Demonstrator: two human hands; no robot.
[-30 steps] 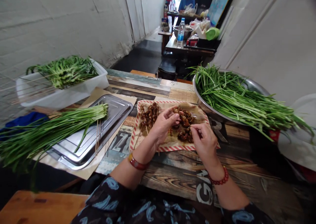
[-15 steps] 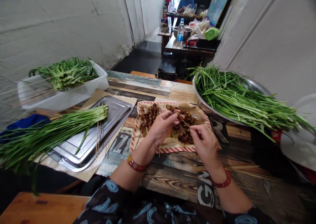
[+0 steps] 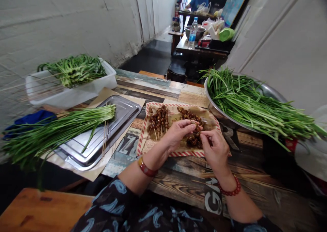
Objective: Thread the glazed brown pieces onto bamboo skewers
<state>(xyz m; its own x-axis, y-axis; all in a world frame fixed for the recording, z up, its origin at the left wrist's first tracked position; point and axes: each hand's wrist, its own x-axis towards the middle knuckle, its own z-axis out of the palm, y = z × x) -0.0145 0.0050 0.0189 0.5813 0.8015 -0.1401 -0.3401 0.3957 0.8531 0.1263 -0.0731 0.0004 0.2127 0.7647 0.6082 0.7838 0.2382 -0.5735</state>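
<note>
My left hand [image 3: 180, 133] is closed, thumb and fingers pinching a brown glossy food piece above a paper-lined tray [image 3: 176, 152] with a red-striped rim. My right hand [image 3: 215, 147] is pinched close beside it; half a second ago a thin bamboo skewer showed in these fingers, and now it is mostly hidden. At the tray's left side lie several finished-looking skewers of brown pieces [image 3: 159, 118], sticks toward me. Loose brown pieces [image 3: 193, 140] sit in brown liquid under and behind my hands.
Left, a bundle of green stalks [image 3: 76, 124] lies across a metal tray lid [image 3: 125, 106]; behind it stands a white bin [image 3: 103, 83] of greens. A metal bowl [image 3: 211, 99] heaped with long greens is at right. Further back, a person [image 3: 199, 2] stands behind tables holding a water bottle [image 3: 193, 32].
The view has shifted slightly, so the surroundings sit a little further right. My hands have come closer together, and the skewer between them shows less.
</note>
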